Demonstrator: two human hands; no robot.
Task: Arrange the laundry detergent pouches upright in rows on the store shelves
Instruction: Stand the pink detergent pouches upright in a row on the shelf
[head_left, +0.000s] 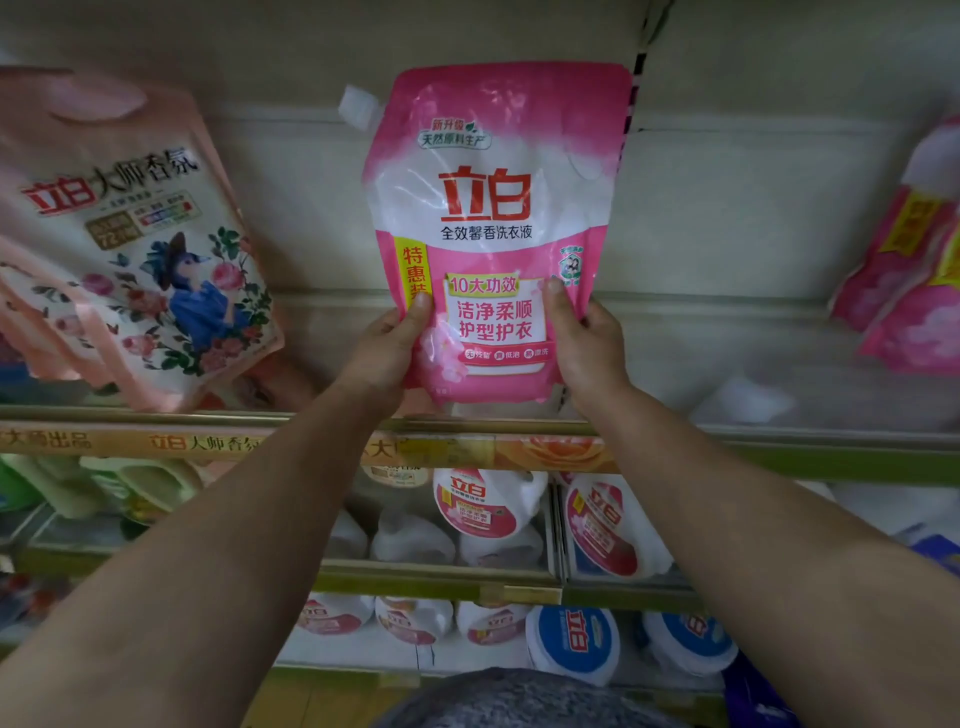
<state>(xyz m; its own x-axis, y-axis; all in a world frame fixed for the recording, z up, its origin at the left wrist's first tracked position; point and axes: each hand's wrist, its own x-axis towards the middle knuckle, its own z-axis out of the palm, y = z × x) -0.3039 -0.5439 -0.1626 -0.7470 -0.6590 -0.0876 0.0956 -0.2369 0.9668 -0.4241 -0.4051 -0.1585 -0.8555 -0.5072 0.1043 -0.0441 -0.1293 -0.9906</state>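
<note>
A pink and white detergent pouch (493, 208) with a white spout at its upper left stands upright above the top shelf (779, 441). My left hand (387, 345) grips its lower left edge and my right hand (584, 343) grips its lower right edge, thumbs on the front. Its base is just over the shelf's front rail; I cannot tell whether it touches the shelf. To the left, pale pink floral pouches (140, 249) lean on the same shelf. At the far right, more pink pouches (909, 280) lean together.
The shelf's back wall (727, 208) is bare behind the held pouch. A gold label strip (208, 441) runs along the rail. Lower shelves hold white detergent jugs (488, 509) with pink labels, and blue-labelled ones (576, 639) below.
</note>
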